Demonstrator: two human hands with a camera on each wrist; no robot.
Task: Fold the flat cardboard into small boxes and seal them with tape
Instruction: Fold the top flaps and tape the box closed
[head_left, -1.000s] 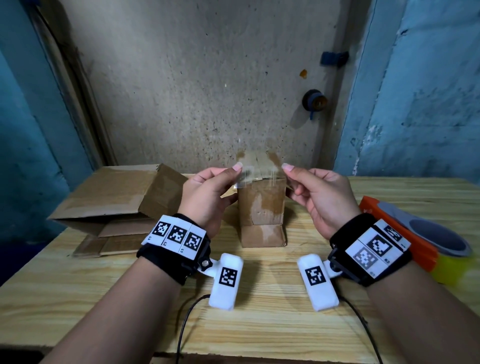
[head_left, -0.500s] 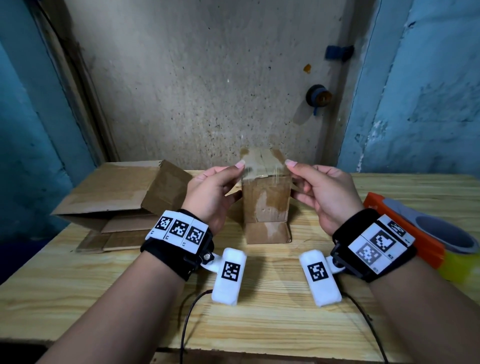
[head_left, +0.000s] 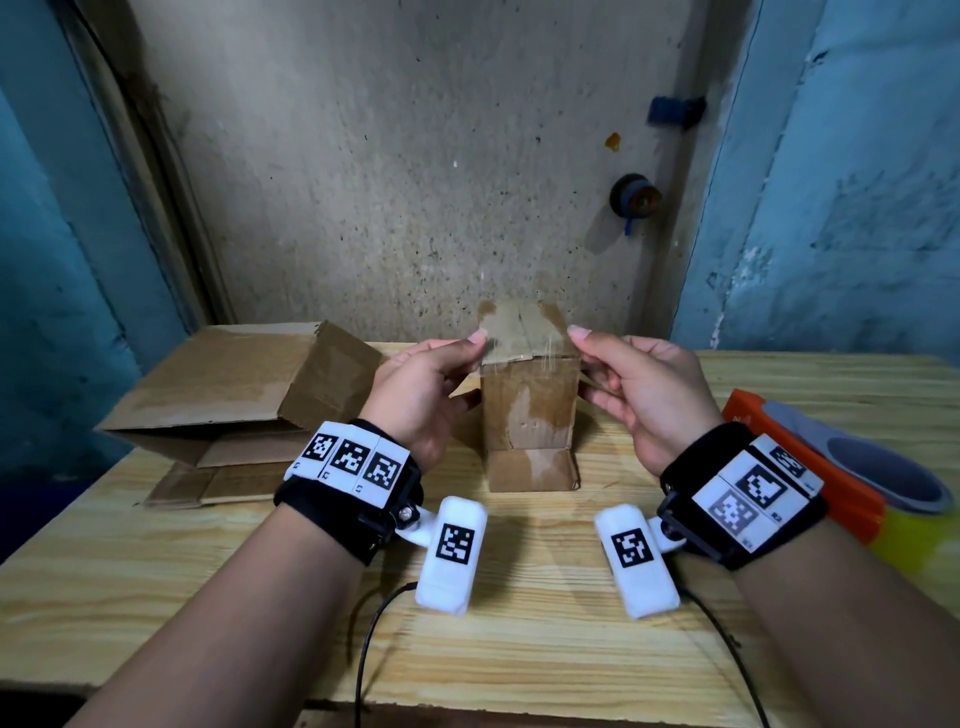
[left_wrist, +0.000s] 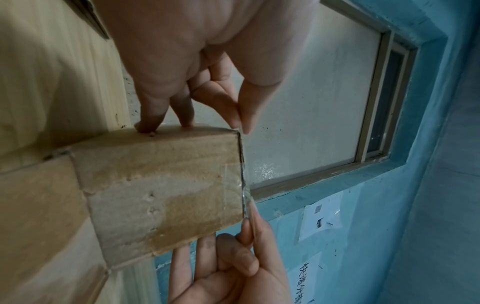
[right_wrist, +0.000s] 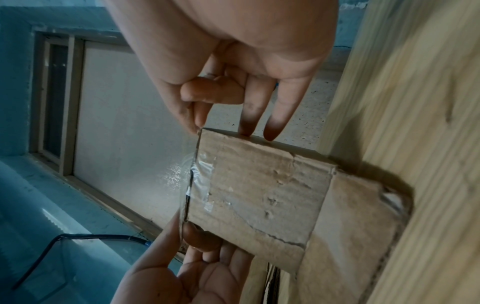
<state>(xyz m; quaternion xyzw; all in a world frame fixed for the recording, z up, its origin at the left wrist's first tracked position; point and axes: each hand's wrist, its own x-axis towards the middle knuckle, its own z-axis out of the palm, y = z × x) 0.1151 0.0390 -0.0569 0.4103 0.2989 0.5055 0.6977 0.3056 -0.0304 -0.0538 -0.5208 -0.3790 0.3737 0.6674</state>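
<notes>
Box (head_left: 530, 410) stands upright mid-table (head_left: 519, 649), flaps closed on top. Left hand (head_left: 421, 400) and right hand (head_left: 644, 400) each pinch an end of clear tape (head_left: 519, 332) stretched taut over the top seam, probably so it lands flat without wrinkles.

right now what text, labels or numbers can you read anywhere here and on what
"快递" then further characters cut off by the frame edge: handwritten on the blue wall.
Paper notice on that wall: small codes and marks, too small to read.
Orange tape dispenser: pale print, too blurred to read.
Wristbands: square coded markers only, no words.
Small box: no print.
</notes>
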